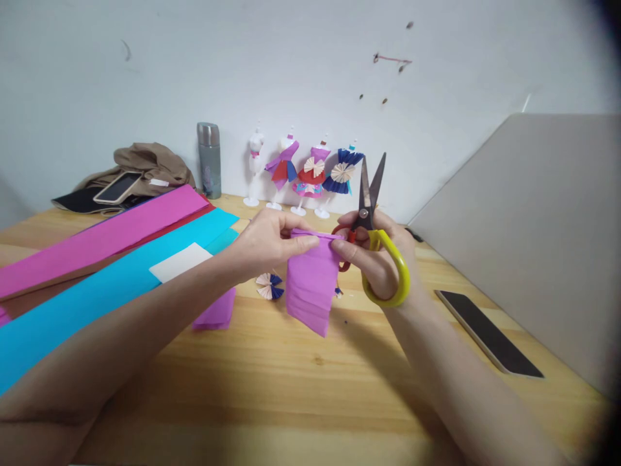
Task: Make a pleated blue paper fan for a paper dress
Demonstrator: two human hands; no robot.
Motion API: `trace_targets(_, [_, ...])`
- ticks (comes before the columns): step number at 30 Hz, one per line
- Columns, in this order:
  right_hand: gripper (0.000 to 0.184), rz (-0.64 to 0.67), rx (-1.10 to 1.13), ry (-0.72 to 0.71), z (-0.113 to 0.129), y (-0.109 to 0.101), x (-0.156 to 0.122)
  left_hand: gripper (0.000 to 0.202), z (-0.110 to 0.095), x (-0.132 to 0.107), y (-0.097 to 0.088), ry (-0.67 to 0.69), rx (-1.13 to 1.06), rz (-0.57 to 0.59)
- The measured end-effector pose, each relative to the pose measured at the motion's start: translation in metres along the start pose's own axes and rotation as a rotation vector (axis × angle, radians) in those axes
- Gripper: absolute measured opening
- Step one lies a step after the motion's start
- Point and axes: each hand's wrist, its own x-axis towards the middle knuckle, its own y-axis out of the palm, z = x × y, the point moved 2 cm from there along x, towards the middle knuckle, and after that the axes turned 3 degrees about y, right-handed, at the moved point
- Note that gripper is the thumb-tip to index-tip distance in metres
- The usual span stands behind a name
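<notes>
My left hand [272, 243] pinches the top edge of a folded purple crepe paper piece [310, 285], which hangs down above the wooden table [301, 382]. My right hand [376, 259] grips the same top edge at its right end and also carries scissors [371, 207] with red and yellow handles; the blades point up and stand slightly apart. A second purple paper scrap [216, 314] lies on the table under my left forearm. A small paper fan bow [269, 286] lies just left of the hanging paper.
Long pink [97, 243], red and cyan [97, 291] paper sheets lie at the left, with a white card [180, 262]. Several small mannequins in paper dresses [310, 175] and a grey flask [209, 160] line the wall. A phone [488, 331] lies right, beside a grey laptop lid [533, 226].
</notes>
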Motion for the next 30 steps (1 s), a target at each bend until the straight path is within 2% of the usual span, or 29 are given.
trace_targets(4, [0.035, -0.034, 0.029, 0.0, 0.001, 0.0, 0.0, 0.022, 0.006, 0.002, 0.001, -0.031, -0.06, 0.04])
trace_targets(10, [0.029, -0.037, 0.091, -0.002, 0.001, 0.002, 0.0, 0.013, 0.021, 0.006, 0.001, -0.075, -0.101, 0.038])
trace_targets(15, [0.028, -0.041, 0.098, -0.006, 0.001, 0.002, 0.001, 0.013, 0.017, 0.004, -0.001, -0.065, -0.122, 0.103])
trace_targets(19, [0.027, -0.04, 0.083, -0.009, 0.0, 0.002, 0.001, 0.019, 0.014, 0.002, 0.002, -0.123, -0.175, 0.126])
trace_targets(24, [0.027, -0.072, 0.049, -0.008, 0.001, 0.001, -0.001, 0.016, 0.016, 0.002, 0.005, -0.158, -0.259, 0.058])
trace_targets(30, [0.027, -0.074, 0.068, -0.053, 0.003, -0.004, 0.002, 0.012, 0.016, 0.003, 0.002, -0.149, -0.244, 0.031])
